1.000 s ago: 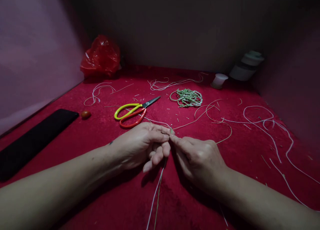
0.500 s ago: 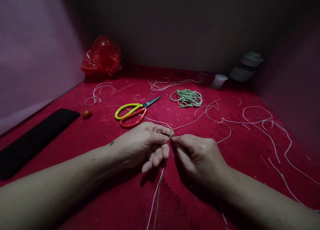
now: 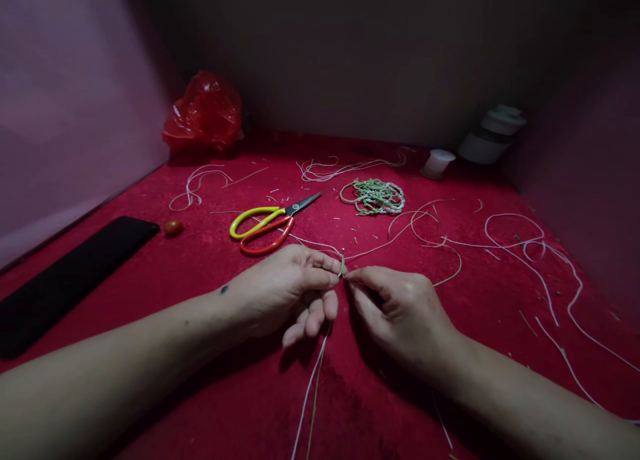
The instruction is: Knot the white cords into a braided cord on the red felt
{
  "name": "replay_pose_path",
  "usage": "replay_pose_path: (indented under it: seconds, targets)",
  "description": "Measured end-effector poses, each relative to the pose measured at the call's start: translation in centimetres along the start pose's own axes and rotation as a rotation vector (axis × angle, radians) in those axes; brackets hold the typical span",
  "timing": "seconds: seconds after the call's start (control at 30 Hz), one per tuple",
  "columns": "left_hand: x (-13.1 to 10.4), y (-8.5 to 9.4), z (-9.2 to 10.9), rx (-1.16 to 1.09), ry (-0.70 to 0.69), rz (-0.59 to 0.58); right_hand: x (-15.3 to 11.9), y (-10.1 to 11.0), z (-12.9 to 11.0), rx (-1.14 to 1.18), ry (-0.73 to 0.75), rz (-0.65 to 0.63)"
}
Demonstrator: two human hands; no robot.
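Note:
A small green braided cord (image 3: 343,267) is pinched between the thumb and forefinger of my left hand (image 3: 305,287), whose other fingers are loosely curled. My right hand (image 3: 400,307) is closed beside it, its thumb and forefinger tips pressed together at the braid's right side; what they pinch is too small to make out. Thin strands run from the braid to the upper left and upper right. Below my left hand, a white strand (image 3: 307,397) and a tan strand (image 3: 315,403) hang toward the front.
Scissors (image 3: 287,219) with yellow and red handles lie beyond my left hand. Behind are a braided cord bundle (image 3: 377,197), a white spool (image 3: 440,161), a bottle (image 3: 493,135) and a red plastic bag (image 3: 204,117). At left lie a black case (image 3: 75,277) and an orange-red bead (image 3: 173,229).
My right fingertips have shifted very slightly at the braid. My left hand keeps its pinch, and the other objects have stayed in place.

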State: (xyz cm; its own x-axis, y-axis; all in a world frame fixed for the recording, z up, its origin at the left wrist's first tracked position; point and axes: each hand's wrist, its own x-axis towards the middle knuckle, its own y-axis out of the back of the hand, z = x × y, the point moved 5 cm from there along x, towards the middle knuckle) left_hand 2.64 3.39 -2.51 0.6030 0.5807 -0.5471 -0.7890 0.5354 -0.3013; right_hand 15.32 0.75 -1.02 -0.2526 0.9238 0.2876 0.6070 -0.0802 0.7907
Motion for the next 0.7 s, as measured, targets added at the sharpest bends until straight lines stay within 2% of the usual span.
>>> replay_pose_path:
  seconds: [0.3, 0.57, 0.7]
  targets:
    - [0.02, 0.08, -0.44, 0.185, 0.145, -0.013, 0.23, 0.03, 0.09, -0.011, -0.089, -0.031]
    - [-0.17, 0.04, -0.24, 0.187, 0.128, 0.001, 0.36, -0.31, 0.5, -0.054, -0.119, -0.046]
    - [-0.41, 0.04, 0.02, 0.339, 0.086, 0.043, 0.59, -0.32, 0.48, -0.078, -0.154, -0.08]
